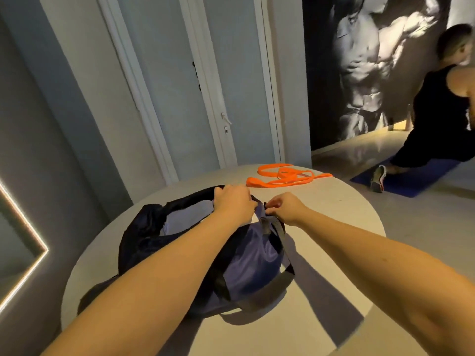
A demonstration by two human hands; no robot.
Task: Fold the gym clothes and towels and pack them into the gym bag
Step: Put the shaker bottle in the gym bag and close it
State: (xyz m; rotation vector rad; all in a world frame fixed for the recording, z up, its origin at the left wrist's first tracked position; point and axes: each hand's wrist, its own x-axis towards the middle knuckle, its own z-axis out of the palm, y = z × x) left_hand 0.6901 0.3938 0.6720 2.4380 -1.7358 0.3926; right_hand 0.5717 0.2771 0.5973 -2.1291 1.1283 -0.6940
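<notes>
A dark blue gym bag [253, 255] with black straps lies on the round pale table [341, 227]. Its top is open along the far side, and light fabric [180, 222] shows inside. My left hand [234, 202] grips the bag's black rim at the far end of the opening. My right hand [282, 205] is just to its right, fingers curled and pinching something small at the bag's end, probably the zipper pull. Both forearms reach across the bag and hide part of it.
An orange strap [282, 177] lies tangled at the table's far edge. Behind stand a grey wall and a white door [223, 98]. At the right, a person in black [442, 116] stretches on a blue mat [411, 178] on the floor.
</notes>
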